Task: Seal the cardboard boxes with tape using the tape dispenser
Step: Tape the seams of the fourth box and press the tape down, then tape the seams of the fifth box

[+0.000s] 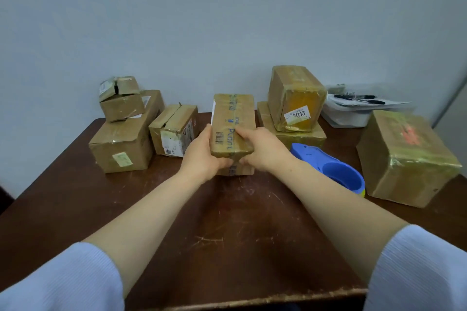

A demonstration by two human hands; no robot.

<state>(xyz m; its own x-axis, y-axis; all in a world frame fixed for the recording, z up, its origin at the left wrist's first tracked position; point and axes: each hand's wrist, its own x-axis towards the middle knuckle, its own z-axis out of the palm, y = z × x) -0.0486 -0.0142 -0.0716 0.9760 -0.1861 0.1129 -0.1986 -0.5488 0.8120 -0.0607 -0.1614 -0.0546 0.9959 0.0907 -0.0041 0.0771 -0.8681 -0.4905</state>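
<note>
Dark brown scratched table [227, 235] stands against a pale grey wall [227, 20]. Task item 1, a long cardboard box [233, 121] bound with blue-printed tape, is at table centre, its long axis running 12 to 6 o'clock. Left hand [202, 151] grasps its near end at 7 o'clock, fingers wrapped round the edge; right hand [262, 149] grasps the same end at 5 o'clock, fingers laid over the top face. Whether the box rests on the table cannot be told. Task item 2, a blue tape dispenser [333, 166], lies on the table at 4 o'clock of the box, just beside the right wrist, apart from both hands. At 9 o'clock: a torn medium box [174, 131], then a large box [121, 144] carrying a small box [121, 101]. At 2 o'clock: a box labelled 3013 [293, 93] stacked on a flat box [298, 134]. At 3 o'clock, beyond the dispenser: a taped box [404, 156]. At 1 o'clock, far edge: a white tray [348, 115] holding papers and black pens [353, 97]
</note>
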